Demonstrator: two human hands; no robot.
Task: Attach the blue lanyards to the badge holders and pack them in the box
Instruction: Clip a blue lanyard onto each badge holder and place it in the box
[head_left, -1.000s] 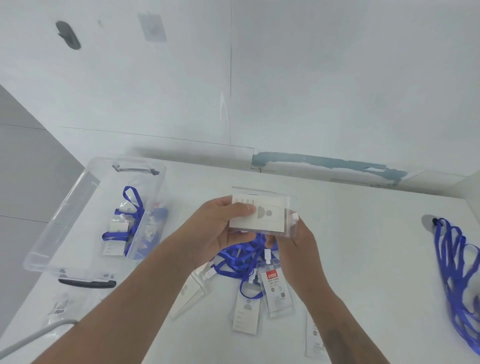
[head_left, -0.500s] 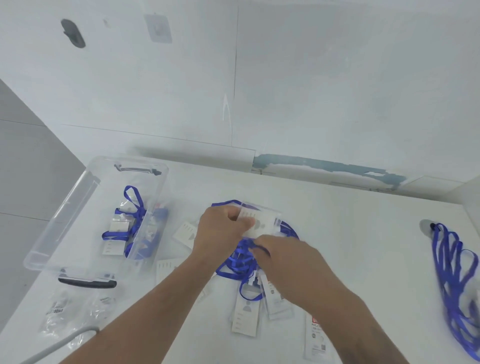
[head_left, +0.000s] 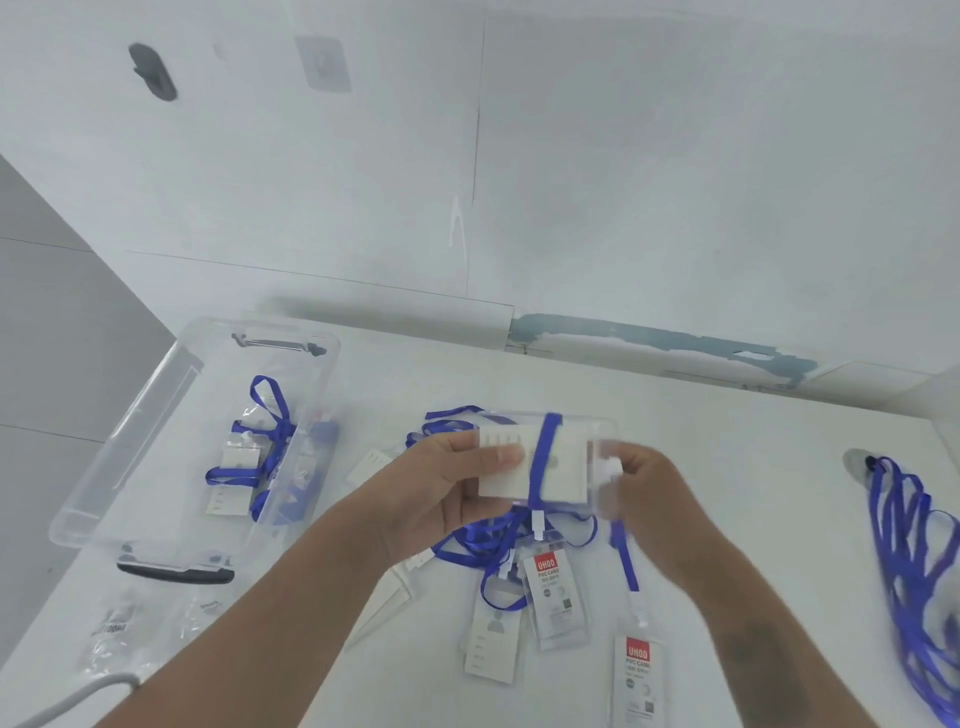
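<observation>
My left hand (head_left: 441, 483) grips the left end of a clear badge holder (head_left: 566, 467) with a white card inside, held sideways above the table. A blue lanyard (head_left: 543, 462) is wrapped once across its middle. My right hand (head_left: 644, 499) pinches the holder's right end, where a white clip shows; that part is blurred. Below lies a heap of blue lanyards (head_left: 478, 545) with attached badge holders (head_left: 553, 597). The clear plastic box (head_left: 130, 452) at the left holds several lanyards with holders.
A bunch of loose blue lanyards (head_left: 914, 561) lies at the table's right edge. One more badge holder (head_left: 636, 680) with a red label lies near the front. Empty plastic wrappers (head_left: 119, 629) sit in front of the box. The wall stands close behind the table.
Both hands lifted the badge holder off the heap; a lanyard strap now runs across its middle, and my right hand moved from the heap to the holder's right end.
</observation>
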